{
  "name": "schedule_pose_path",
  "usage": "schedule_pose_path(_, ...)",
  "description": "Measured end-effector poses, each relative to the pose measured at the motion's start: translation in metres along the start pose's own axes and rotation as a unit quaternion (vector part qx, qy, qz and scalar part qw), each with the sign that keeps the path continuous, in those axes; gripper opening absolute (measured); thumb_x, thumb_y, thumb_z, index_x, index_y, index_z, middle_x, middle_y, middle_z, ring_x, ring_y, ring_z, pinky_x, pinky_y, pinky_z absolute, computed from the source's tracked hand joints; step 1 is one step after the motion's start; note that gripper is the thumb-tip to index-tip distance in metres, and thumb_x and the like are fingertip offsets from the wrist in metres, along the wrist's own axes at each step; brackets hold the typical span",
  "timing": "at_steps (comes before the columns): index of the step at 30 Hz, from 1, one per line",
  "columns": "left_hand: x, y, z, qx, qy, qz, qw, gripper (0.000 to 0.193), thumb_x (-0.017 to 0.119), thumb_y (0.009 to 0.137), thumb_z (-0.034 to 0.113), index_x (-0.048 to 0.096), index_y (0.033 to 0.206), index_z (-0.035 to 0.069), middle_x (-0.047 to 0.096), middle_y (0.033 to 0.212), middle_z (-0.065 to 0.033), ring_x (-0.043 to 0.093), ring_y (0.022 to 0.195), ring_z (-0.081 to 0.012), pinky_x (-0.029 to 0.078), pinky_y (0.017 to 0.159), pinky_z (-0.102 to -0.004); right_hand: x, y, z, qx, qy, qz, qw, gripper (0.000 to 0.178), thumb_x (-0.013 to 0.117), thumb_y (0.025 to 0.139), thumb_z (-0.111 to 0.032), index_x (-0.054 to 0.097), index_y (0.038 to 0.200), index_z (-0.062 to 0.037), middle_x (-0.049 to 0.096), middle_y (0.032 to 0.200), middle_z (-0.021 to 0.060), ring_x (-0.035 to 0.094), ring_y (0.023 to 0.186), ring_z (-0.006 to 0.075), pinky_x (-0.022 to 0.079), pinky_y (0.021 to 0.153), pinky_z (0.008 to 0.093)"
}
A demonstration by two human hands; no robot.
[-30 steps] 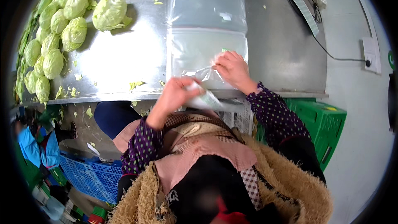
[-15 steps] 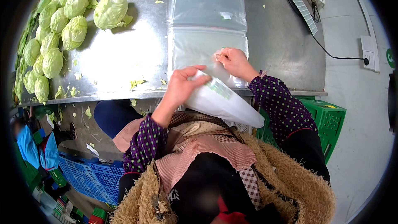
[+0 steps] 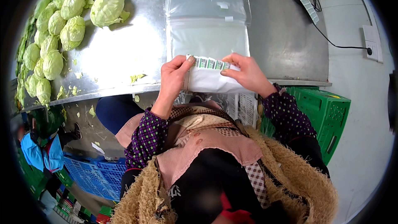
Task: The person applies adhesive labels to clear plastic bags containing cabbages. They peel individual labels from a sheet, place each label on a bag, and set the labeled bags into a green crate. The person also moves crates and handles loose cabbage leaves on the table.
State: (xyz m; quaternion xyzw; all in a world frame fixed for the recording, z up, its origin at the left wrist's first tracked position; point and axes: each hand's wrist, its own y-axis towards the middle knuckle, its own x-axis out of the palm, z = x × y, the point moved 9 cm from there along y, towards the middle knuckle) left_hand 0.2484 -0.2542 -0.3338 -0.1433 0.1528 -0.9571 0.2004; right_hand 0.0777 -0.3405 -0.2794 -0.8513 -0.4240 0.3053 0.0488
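My left hand (image 3: 175,72) pinches the left end of a white sheet of stickers (image 3: 216,83), thumb over its top edge. My right hand (image 3: 248,74) grips the other end, its thumb lying across the front. A row of small green-and-white labels shows along the sheet's upper edge between my hands. The sheet is held at the table's front edge, over the near end of a stack of clear plastic bags (image 3: 207,37). Small white labels (image 3: 224,5) show on the bags' far part.
Pale green lettuces (image 3: 107,9) are heaped at the left of the metal table (image 3: 286,41), with leaf scraps around. A corded label strip or panel (image 3: 301,0) lies far right. Green crates (image 3: 317,116) stand below right; a blue plastic pallet (image 3: 93,176) and another person's blue clothing (image 3: 37,151) are lower left.
My right hand has left the bags and taken hold of the sticker sheet. The sheet has turned from slanting to level, its label row facing up. A second white label shows on the bags.
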Motion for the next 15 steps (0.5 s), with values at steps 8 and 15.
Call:
schedule_pose_path(8,0.003,-0.008,0.006,0.046,0.025,-0.003,0.999,0.015,0.069,0.087,0.012,0.067,0.076,0.002,0.054,0.067,0.0076,0.042,0.065,-0.0015,0.035,0.058,-0.0188,-0.002,0.001,-0.022,-0.033,0.01,0.027,0.999,0.028,0.072,0.078,-0.017,0.065,0.1,-0.0005,0.067,0.092,0.0101,0.066,0.081,0.0215,0.051,0.073,0.0317)
schedule_pose_path(15,0.01,-0.015,0.006,0.057,0.055,0.008,0.997,0.012,0.07,0.087,0.014,0.068,0.08,0.003,0.055,0.067,0.0072,0.042,0.064,-0.0017,0.035,0.057,-0.0188,0.017,0.012,-0.031,-0.041,-0.085,0.013,0.995,0.028,0.072,0.08,-0.012,0.066,0.105,-0.0013,0.064,0.094,0.008,0.061,0.078,0.0148,0.049,0.066,0.0256)
